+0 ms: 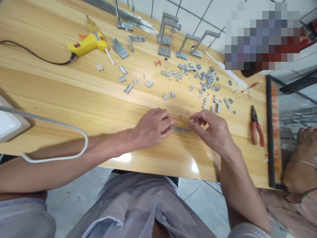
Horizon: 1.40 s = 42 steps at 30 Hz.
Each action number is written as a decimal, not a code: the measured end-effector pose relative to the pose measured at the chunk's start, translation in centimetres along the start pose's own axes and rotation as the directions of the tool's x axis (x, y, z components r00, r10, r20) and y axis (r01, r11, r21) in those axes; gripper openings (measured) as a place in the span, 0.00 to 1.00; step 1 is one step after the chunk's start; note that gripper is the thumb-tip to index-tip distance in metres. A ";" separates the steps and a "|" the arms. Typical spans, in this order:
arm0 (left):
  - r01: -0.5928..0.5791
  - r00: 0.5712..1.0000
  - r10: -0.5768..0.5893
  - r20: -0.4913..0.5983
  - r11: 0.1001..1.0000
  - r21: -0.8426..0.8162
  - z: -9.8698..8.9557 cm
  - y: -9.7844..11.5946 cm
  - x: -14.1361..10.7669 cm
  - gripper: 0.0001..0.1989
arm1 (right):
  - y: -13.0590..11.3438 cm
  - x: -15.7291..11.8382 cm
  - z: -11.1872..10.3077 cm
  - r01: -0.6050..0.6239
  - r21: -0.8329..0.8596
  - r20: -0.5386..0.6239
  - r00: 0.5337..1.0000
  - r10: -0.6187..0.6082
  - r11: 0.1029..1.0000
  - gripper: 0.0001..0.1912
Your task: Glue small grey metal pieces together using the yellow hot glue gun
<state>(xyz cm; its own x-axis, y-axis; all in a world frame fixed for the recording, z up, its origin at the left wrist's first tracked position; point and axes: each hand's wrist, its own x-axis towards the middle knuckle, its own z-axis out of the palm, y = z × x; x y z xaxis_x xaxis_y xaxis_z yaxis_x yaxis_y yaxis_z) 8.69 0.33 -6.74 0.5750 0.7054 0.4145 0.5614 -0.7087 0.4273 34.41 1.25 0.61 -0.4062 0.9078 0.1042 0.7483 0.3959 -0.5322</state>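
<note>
Head view, looking down on a wooden table [74, 99]: at far left a white cable [85, 138] loops across the near edge, and beyond it lies a yellow glue gun [89, 46] with a white stick at its back. Next comes the person's left hand [153, 129], low over the middle of the table, thumb and fingers closed together on the left end of a narrow grey strip [180, 129]. This strip spans the gap between the two hands; whether it rests on the wood or sits just above cannot be told. It looks thin and metallic, so it should be light and fairly stiff, smooth enough to slip, and probably bendable if squeezed mid-length; pinching each end by its long edges seems safest. At its right end is the right hand [214, 130], thumb and forefinger narrowly spaced; contact is unclear. Farther right, red-handled pliers [254, 127] lie beside a dark-framed tray [270, 145].
</note>
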 end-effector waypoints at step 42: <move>0.010 0.976 0.000 0.218 0.999 -0.045 -0.9 -0.4 0.7 0.13 | 2.5 -2.0 3.8 0.248 -0.028 0.044 0.968 -0.247 0.968 0.10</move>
<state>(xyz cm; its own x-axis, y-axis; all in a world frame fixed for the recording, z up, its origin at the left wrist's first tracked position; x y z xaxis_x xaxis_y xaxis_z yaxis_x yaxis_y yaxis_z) 8.38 1.14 -5.89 0.6911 0.6853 0.2299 0.5394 -0.7006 0.4672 35.12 -0.08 -4.09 -0.6007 0.7753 0.1952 0.6386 0.6122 -0.4662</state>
